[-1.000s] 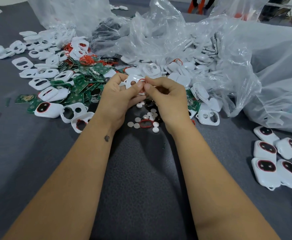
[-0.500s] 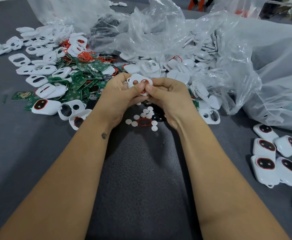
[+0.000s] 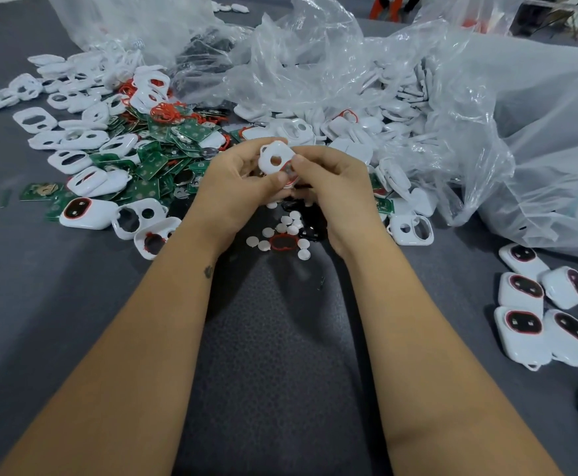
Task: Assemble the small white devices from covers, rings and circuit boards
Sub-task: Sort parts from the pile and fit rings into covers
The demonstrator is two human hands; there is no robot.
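Observation:
My left hand [image 3: 236, 187] and my right hand [image 3: 335, 187] together hold a small white cover [image 3: 275, 159] with a round hole, raised above the grey table. A red ring [image 3: 289, 178] shows at the cover's lower edge under my right thumb. Below my hands lie small white round buttons [image 3: 289, 225] and a loose red ring [image 3: 283, 242]. Green circuit boards [image 3: 157, 163] are heaped to the left among empty white covers [image 3: 74, 135]. Assembled white devices [image 3: 524, 322] with dark red-rimmed windows lie at the right.
Big clear plastic bags [image 3: 486, 132] holding more white covers fill the back and right. A tangle of red rings [image 3: 165, 109] sits at the back left. One assembled device [image 3: 86, 211] lies left of my left wrist. A dark grey cloth [image 3: 280, 338] covers the table.
My hands have lifted slightly and turned the white cover so its round hole faces me. My right thumb now presses the red ring at its lower edge.

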